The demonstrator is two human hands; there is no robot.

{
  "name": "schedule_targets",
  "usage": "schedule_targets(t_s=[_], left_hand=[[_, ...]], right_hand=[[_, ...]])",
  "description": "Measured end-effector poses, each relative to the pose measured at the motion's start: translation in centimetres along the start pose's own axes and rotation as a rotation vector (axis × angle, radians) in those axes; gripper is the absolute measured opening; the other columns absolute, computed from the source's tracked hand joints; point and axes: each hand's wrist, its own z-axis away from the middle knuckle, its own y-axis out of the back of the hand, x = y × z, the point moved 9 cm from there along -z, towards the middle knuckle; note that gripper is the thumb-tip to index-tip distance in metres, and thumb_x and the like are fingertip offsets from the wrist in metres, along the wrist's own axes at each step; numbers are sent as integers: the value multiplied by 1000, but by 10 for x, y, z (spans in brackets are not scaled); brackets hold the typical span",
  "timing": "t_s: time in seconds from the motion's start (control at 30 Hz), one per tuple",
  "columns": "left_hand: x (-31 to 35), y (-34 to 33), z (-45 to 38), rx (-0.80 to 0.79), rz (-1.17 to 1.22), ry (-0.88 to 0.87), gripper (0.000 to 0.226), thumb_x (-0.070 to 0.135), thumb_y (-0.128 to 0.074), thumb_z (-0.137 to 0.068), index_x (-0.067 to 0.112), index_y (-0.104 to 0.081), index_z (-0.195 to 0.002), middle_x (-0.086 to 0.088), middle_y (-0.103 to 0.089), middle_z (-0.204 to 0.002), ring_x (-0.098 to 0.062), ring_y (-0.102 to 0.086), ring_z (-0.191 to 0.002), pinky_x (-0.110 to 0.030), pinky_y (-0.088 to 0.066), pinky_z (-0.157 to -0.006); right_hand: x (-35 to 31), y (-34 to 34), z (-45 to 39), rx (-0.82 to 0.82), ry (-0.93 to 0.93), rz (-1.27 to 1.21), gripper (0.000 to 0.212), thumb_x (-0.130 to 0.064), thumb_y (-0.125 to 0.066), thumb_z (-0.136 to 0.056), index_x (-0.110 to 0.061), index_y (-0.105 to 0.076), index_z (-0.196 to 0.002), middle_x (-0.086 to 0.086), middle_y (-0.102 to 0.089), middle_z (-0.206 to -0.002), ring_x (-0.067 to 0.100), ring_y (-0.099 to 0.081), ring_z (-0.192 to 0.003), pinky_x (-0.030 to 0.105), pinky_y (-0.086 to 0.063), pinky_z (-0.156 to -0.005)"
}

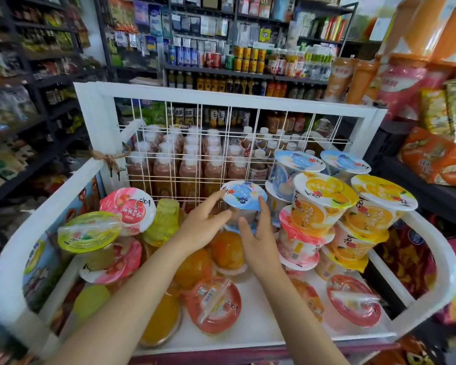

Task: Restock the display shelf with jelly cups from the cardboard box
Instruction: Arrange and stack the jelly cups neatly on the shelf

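A jelly cup with a blue lid (244, 195) stands upright in the middle of the white display shelf (221, 97), close to its wire back grid. My left hand (203, 229) holds the cup's left side, with its fingers reaching the lid's edge. My right hand (258, 239) holds the right side, one finger up on the lid and the thumb on the cup wall. Stacked to the right are orange cups (324, 198), yellow cups (382, 197) and blue-lidded cups (298, 162). No cardboard box is in view.
Pink-lidded cups (128, 209) and a green-lidded cup (90, 231) lie tilted at the left. Red-lidded cups (213, 304) lie on the shelf floor in front. Bottles (190, 164) stand behind the wire grid. Snack bags (432, 159) fill a dark shelf on the right.
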Motion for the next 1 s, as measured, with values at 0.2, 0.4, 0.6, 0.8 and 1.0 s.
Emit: schedule_targets(t_s=[0.2, 0.4, 0.6, 0.8, 1.0], left_hand=[[28, 67, 83, 397, -361, -228, 34, 30, -53, -100, 28, -56, -135, 12, -52, -134, -3, -43, -126, -29, -36, -107], [8, 145, 130, 674, -777, -137, 38, 27, -62, -92, 13, -63, -126, -10, -56, -131, -32, -49, -124, -50, -38, -106], [-33, 153, 141, 585, -667, -101, 47, 30, -64, -94, 23, -52, -139, -4, -36, -152, -22, -23, -145, -42, -23, -120], [-40, 158, 148, 593, -571, -116, 53, 40, -59, -97, 28, -45, -147, 0, -30, -159, -15, -14, -149, -25, -7, -118], [-46, 160, 145, 574, -571, -103, 62, 57, -34, -94, 25, -48, -145, -2, -34, -156, -17, -19, -147, -23, -6, -118]], right_hand=[[-32, -5, 37, 19, 184, 171, 34, -24, -57, -97, -28, -48, -129, -8, -50, -131, 5, -46, -123, 21, -37, -103], [-84, -76, 35, -201, 429, 275, 16, -11, -66, -90, -11, -69, -105, -5, -62, -102, -1, -50, -95, 4, -35, -88], [-73, -155, 38, -549, 347, 350, 25, -24, -70, -90, -19, -67, -115, 3, -62, -117, 11, -55, -109, 20, -40, -100], [-110, -172, 0, -396, 409, 364, 31, -19, -64, -94, -14, -61, -125, -2, -59, -125, 14, -54, -118, 11, -33, -90], [-103, -192, -54, -286, 332, 571, 39, -39, -63, -94, -13, -64, -123, 4, -65, -122, 23, -59, -114, 45, -43, -102]])
